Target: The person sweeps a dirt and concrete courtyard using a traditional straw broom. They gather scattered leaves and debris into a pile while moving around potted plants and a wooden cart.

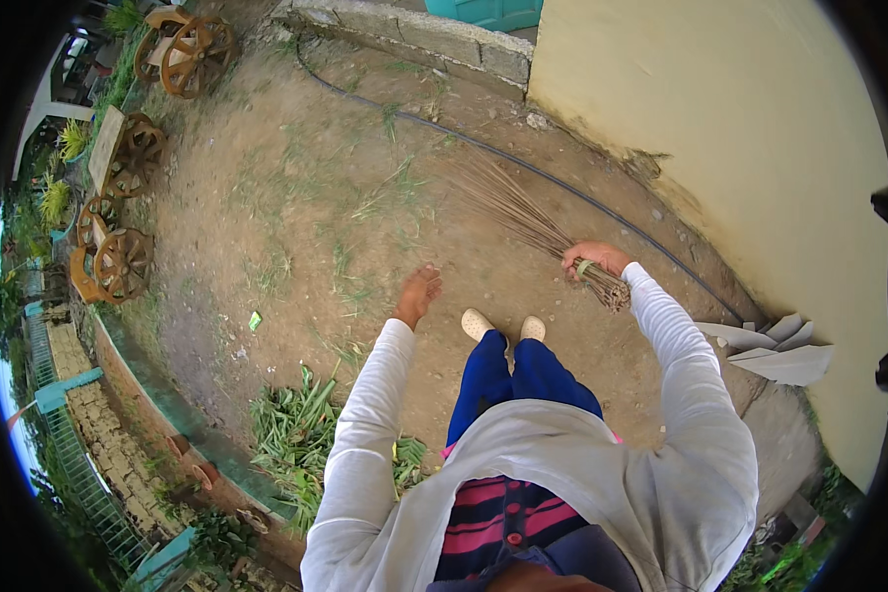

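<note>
My right hand (598, 259) is closed around the bound handle end of a stick broom (536, 218), a bundle of thin brown sticks tied with a pale green band. Its bristles fan out toward the upper left, over bare soil beside a dark hose (518, 159). Nothing is held by my left hand (419, 291), which hangs over the dirt with its fingers loosely curled and apart. Between my arms, pale clogs (476, 324) stand on the soil. Loose cut grass (399, 200) is scattered across the ground ahead.
A heap of green leaves and stalks (296, 436) lies at lower left, near a green wrapper (255, 320). Wooden wheeled benches (122, 259) line the left side. A cream wall (710, 111) rises at right, with broken pale sheets (777, 348) at its foot. A low block wall (444, 48) stands ahead.
</note>
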Available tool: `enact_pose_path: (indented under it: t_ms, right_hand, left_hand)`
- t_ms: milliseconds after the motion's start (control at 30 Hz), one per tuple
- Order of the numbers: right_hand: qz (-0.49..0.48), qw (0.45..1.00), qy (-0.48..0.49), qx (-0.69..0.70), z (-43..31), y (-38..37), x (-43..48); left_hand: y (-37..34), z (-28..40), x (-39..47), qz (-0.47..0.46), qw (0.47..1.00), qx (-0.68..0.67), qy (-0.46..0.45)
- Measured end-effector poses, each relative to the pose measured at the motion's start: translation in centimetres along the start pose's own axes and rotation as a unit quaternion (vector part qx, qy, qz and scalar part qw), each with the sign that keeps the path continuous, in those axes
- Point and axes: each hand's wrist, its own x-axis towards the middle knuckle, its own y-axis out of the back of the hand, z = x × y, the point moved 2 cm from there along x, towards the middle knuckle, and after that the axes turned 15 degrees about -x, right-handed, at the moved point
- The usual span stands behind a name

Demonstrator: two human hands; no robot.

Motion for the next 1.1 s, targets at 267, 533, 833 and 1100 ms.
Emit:
enact_pose_path:
  t_ms: [267, 533, 833, 1100]
  right_hand:
    - [0.164, 0.985, 0.021, 0.053, -5.3, -0.4, 6.7]
    - [0.029, 0.999, 0.018, -0.02, -7.9, -17.5, 16.5]
    - [-0.158, 0.982, 0.001, -0.105, -16.6, -20.7, 10.9]
    - [-0.007, 0.998, 0.005, -0.06, -19.7, -7.5, 15.5]
  left_hand:
    - [6.1, 4.9, 1.8, 0.028, 0.998, -0.051, -0.025]
    - [12.3, 5.0, 2.6, 0.054, 0.992, -0.111, -0.017]
    - [12.9, 9.7, 1.7, 0.081, 0.988, -0.123, -0.049]
    - [12.4, 11.2, 0.1, 0.112, 0.971, -0.178, -0.11]
